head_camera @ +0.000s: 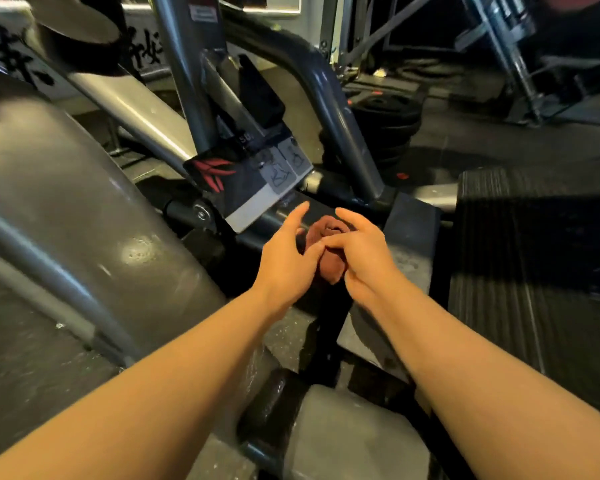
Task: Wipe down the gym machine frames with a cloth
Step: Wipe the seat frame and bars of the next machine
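Observation:
A small reddish-brown cloth (330,260) is bunched between both my hands in the middle of the view. My right hand (364,252) grips it, fingers curled over its top and side. My left hand (286,254) touches the cloth with the thumb while its fingers stretch forward, mostly straight. Just beyond the hands stands the dark grey machine frame (336,112), a curved tube and a straight post (187,84) that meet a low base bar. An instruction placard (257,178) with red marks hangs on the post.
A large grey shroud (84,209) fills the left side. A ribbed black footplate (534,265) lies at right. Stacked black weight plates (385,126) sit behind the frame. A grey padded block (347,434) lies below my arms.

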A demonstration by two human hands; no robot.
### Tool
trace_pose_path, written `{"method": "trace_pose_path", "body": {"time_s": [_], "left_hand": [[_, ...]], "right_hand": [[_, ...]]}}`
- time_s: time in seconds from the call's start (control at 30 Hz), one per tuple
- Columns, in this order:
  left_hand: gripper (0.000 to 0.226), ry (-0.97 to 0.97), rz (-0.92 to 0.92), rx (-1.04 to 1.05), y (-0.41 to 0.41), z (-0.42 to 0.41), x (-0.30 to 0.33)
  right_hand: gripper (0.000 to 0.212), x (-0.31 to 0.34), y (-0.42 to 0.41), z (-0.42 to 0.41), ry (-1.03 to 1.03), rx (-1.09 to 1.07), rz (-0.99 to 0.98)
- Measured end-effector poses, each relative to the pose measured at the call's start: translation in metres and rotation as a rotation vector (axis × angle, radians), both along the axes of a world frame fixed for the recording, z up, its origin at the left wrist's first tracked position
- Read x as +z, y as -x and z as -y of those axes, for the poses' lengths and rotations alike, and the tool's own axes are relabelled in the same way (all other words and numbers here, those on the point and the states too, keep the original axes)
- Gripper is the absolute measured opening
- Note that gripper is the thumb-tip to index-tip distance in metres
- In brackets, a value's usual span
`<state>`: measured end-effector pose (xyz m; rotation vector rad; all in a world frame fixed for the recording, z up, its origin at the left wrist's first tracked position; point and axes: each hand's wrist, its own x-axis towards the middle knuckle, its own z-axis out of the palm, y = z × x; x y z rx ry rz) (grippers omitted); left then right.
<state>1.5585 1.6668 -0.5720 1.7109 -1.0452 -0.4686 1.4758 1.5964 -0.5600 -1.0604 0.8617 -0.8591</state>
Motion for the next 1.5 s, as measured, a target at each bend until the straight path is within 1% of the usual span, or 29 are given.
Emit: {"method": "trace_pose_path", "body": {"time_s": [0.07,0.17,0.27,0.33,0.37,0.43,0.5,0.53,0.57,0.6,0.63,0.67,0.7,0.77,0.83,0.93,1.0,1.03,1.07,1.13,1.17,1.2,1.23,1.3,1.33,1.37,1.4,1.43,1.5], "left_hand": [[0.060,0.065,0.021,0.025,-0.001,-0.019,0.007],[0.032,0.134,0.026,0.195,-0.006,-0.037,0.011],[0.012,0.189,0.074,0.270,-0.008,-0.052,0.018],[0.016,0.204,0.132,0.257,-0.006,-0.060,0.024],[0.018,0.204,0.147,0.256,-0.005,-0.065,0.027],[0.023,0.183,0.179,0.277,-0.006,-0.071,0.034],[0.019,0.161,0.194,0.271,-0.007,-0.078,0.037],[0.018,0.150,0.174,0.232,-0.007,-0.084,0.038],[0.038,0.128,0.141,0.167,-0.006,-0.090,0.039],[0.059,0.104,0.115,0.091,-0.006,-0.096,0.037],[0.068,0.084,0.137,0.035,-0.007,-0.102,0.035],[0.061,0.091,0.163,-0.010,-0.007,-0.107,0.033],[0.044,0.116,0.192,-0.028,-0.007,-0.111,0.032],[0.006,0.177,0.185,0.058,-0.012,-0.115,0.032],[0.021,0.202,0.168,0.174,-0.017,-0.119,0.030],[0.017,0.183,0.111,0.296,-0.019,-0.126,0.032],[0.005,0.193,-0.017,0.312,-0.018,-0.133,0.036],[0.007,0.205,-0.053,0.283,-0.015,-0.136,0.038],[0.018,0.215,-0.035,0.245,-0.011,-0.140,0.039],[0.045,0.175,0.118,0.153,-0.004,-0.145,0.039],[0.054,0.121,0.201,0.116,-0.001,-0.147,0.038],[0.056,0.067,0.270,0.104,0.001,-0.147,0.036],[0.049,0.021,0.321,0.119,0.001,-0.146,0.034],[0.023,-0.017,0.393,0.172,0.000,-0.144,0.034],[0.011,-0.030,0.425,0.182,-0.001,-0.144,0.034],[0.010,-0.035,0.446,0.179,0.000,-0.144,0.035],[0.021,-0.029,0.419,0.173,-0.001,-0.144,0.033],[0.028,-0.003,0.317,0.169,-0.001,-0.145,0.031],[0.030,0.080,0.057,0.188,0.000,-0.146,0.030]], "right_hand": [[0.048,0.016,0.005,-0.010,-0.173,0.058,0.128],[0.053,0.018,0.010,-0.021,-0.190,0.130,0.183],[0.066,0.017,0.017,-0.026,0.007,0.325,0.128],[0.066,0.020,0.024,-0.027,0.182,0.450,0.040],[0.060,0.023,0.026,-0.028,0.309,0.482,-0.040],[0.037,0.030,0.027,-0.029,0.588,0.447,-0.238],[0.008,0.038,0.026,-0.033,0.713,0.369,-0.359],[0.013,0.041,0.025,-0.035,0.739,0.344,-0.378],[0.028,0.042,0.023,-0.036,0.760,0.334,-0.385],[0.042,0.042,0.021,-0.039,0.768,0.337,-0.403],[0.050,0.045,0.020,-0.043,0.755,0.337,-0.424],[0.052,0.047,0.017,-0.047,0.726,0.334,-0.452],[0.051,0.047,0.015,-0.049,0.681,0.326,-0.473],[0.046,0.049,0.012,-0.053,0.590,0.379,-0.470],[0.042,0.051,0.016,-0.056,0.474,0.550,-0.361],[0.034,0.052,0.026,-0.061,0.342,0.775,-0.200],[0.021,0.049,0.025,-0.065,0.388,0.726,-0.185],[0.015,0.049,0.023,-0.068,0.391,0.630,-0.165],[0.015,0.048,0.021,-0.071,0.379,0.548,-0.146],[0.017,0.048,0.017,-0.073,0.326,0.460,-0.115],[0.017,0.049,0.017,-0.075,0.310,0.444,-0.105],[0.017,0.051,0.016,-0.077,0.315,0.435,-0.104],[0.016,0.053,0.015,-0.078,0.330,0.418,-0.115],[0.019,0.056,0.016,-0.077,0.345,0.381,-0.122],[0.026,0.056,0.017,-0.075,0.318,0.368,-0.096],[0.036,0.055,0.019,-0.074,0.289,0.356,-0.063],[0.043,0.052,0.022,-0.073,0.303,0.346,-0.043],[0.044,0.046,0.026,-0.074,0.382,0.329,-0.058],[0.038,0.037,0.033,-0.082,0.650,0.359,-0.154]]}}
